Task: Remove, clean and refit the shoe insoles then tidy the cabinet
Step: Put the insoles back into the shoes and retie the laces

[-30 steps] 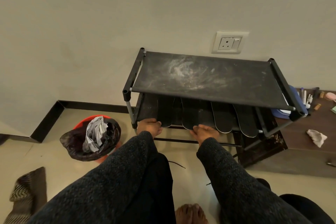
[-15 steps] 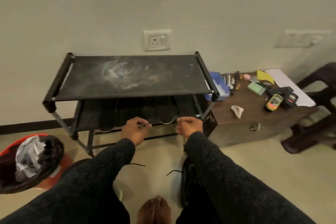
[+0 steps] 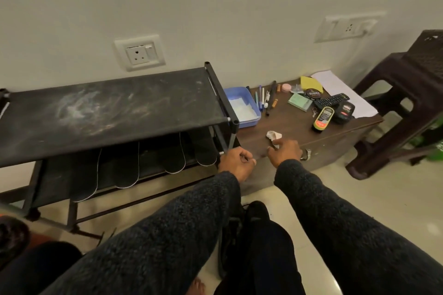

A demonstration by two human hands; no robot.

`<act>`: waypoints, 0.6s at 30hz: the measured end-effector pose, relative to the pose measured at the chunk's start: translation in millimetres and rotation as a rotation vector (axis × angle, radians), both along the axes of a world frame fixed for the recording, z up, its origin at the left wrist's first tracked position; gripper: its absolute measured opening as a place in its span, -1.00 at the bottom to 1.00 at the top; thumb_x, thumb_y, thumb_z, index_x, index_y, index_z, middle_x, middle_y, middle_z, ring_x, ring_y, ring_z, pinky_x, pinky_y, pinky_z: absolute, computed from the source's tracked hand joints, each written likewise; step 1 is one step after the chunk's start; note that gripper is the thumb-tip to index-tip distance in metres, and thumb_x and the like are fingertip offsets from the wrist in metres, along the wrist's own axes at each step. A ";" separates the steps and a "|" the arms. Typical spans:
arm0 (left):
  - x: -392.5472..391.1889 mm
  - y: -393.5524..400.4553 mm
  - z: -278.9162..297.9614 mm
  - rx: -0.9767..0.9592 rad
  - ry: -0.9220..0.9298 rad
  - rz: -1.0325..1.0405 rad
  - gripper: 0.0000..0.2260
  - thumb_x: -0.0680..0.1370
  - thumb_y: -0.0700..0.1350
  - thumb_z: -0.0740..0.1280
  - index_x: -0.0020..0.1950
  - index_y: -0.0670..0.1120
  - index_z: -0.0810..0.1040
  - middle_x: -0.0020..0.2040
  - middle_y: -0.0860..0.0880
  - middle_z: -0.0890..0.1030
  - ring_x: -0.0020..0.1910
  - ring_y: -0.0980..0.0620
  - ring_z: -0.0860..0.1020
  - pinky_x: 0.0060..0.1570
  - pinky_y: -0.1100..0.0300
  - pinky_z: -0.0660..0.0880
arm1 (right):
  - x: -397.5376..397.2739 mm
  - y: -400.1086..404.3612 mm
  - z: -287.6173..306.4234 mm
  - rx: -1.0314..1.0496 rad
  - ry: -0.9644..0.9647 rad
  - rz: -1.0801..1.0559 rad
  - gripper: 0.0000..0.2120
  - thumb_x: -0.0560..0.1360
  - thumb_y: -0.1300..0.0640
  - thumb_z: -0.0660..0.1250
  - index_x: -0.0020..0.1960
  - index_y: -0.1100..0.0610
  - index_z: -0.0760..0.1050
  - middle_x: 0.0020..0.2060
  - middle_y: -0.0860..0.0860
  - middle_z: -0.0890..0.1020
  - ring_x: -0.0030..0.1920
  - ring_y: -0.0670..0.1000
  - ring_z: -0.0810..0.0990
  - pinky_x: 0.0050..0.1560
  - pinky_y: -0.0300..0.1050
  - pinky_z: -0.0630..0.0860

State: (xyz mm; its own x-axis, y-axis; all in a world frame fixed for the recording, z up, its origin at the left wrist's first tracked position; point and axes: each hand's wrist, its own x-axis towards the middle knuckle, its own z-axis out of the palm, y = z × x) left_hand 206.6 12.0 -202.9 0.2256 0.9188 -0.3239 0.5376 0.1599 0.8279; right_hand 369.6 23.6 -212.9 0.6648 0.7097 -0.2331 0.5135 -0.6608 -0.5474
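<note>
Both hands have left the insoles (image 3: 176,158) aired on the rack (image 3: 107,112): right hand (image 3: 284,151), fingers loosely spread, nears the crumpled cloth (image 3: 273,136) just beyond its fingertips, left hand (image 3: 236,163) curled, contents unclear, refitting still ahead

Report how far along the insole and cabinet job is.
Done, apparently: the insoles lie in a row on the rack's lower shelf, out of any shoe. In hand: the right hand reaches for the crumpled cloth on the low table; the left hand is curled. Left: the rack's top shelf is smeared with dust, and no insoles are refitted.
</note>
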 end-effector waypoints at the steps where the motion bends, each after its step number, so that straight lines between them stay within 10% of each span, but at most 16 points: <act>1: 3.1 3.4 -1.2 -0.007 0.011 -0.011 -0.91 0.54 -0.05 0.46 0.02 0.03 0.61 -0.12 0.07 0.61 -0.09 0.13 0.57 -0.08 0.26 0.50 | 3.7 2.3 -3.1 0.004 0.029 0.010 -0.66 0.53 0.02 0.46 0.26 0.10 0.62 0.33 0.17 0.51 0.33 0.24 0.47 0.37 0.03 0.40; 9: -1.6 11.8 -3.0 0.035 -0.006 0.038 -0.92 0.51 0.02 0.46 -0.04 0.11 0.62 -0.12 0.06 0.68 -0.02 0.01 0.65 0.12 0.00 0.61 | 13.3 -21.7 2.3 0.194 0.187 0.024 -0.81 0.52 0.03 0.45 0.05 0.10 0.72 0.03 0.07 0.72 0.00 0.03 0.63 0.24 0.03 0.57; 14: -35.4 -13.1 13.9 -0.050 -0.135 0.083 -0.62 0.56 0.06 0.43 0.36 0.08 0.49 0.00 -0.02 0.67 -0.09 0.00 0.68 -0.28 0.24 0.60 | -15.5 -65.2 29.9 0.259 0.218 0.230 -0.78 0.51 -0.06 0.46 -0.19 0.06 0.70 -0.27 0.03 0.70 -0.17 0.04 0.66 0.00 0.12 0.65; 18: -91.3 -36.6 32.9 0.003 -0.226 0.125 -0.71 0.54 0.06 0.46 0.23 0.02 0.59 -0.05 -0.01 0.69 -0.19 0.02 0.71 -0.20 0.17 0.65 | -71.4 -82.9 60.6 0.280 0.332 0.407 -0.68 0.52 -0.06 0.47 -0.23 0.18 0.69 -0.25 0.17 0.69 -0.24 0.00 0.57 -0.11 0.02 0.57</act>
State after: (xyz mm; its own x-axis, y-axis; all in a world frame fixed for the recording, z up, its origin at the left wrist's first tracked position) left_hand 115.3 -24.6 -170.0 0.1765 0.9450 -0.2752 0.3151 0.2106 0.9254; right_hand 298.2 -59.3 -152.3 0.2501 0.9567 -0.1487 0.4667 -0.2537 -0.8472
